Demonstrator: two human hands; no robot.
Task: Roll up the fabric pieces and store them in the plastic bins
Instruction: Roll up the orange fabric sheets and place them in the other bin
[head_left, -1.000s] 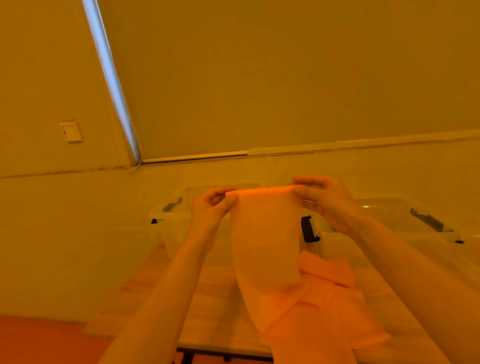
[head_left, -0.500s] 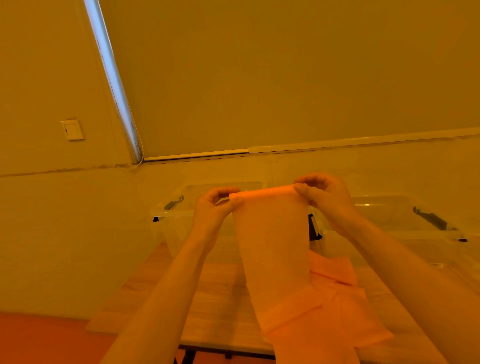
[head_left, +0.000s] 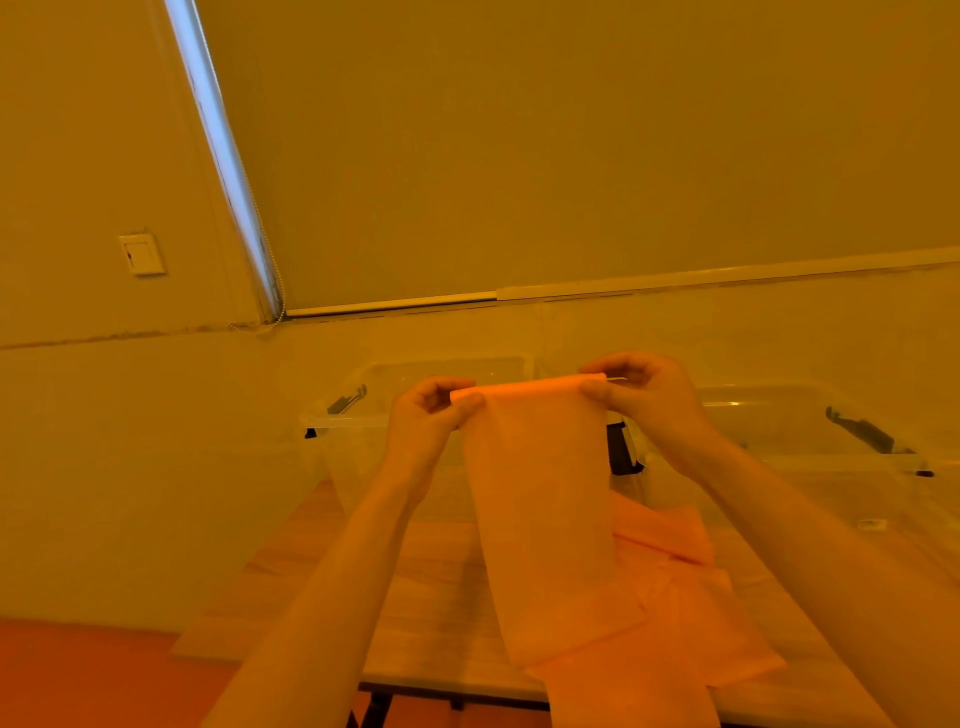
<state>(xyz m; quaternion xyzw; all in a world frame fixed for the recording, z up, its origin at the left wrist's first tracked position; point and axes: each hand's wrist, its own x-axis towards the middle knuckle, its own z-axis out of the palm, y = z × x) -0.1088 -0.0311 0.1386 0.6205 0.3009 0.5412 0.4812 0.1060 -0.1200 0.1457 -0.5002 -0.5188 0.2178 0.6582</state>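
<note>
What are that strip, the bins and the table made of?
Strip: thin matte cloth, perhaps non-woven; it hangs limp and light shows through. Bins: clear glossy plastic; the wall shows through them. Table: pale wood or wood-look laminate, with visible grain.

The fabric strip (head_left: 540, 499) I hold runs off the frame's edge at 6 o'clock. It hides the gap between the two plastic bins (head_left: 789, 415), and my forearms are cut off there too.
</note>
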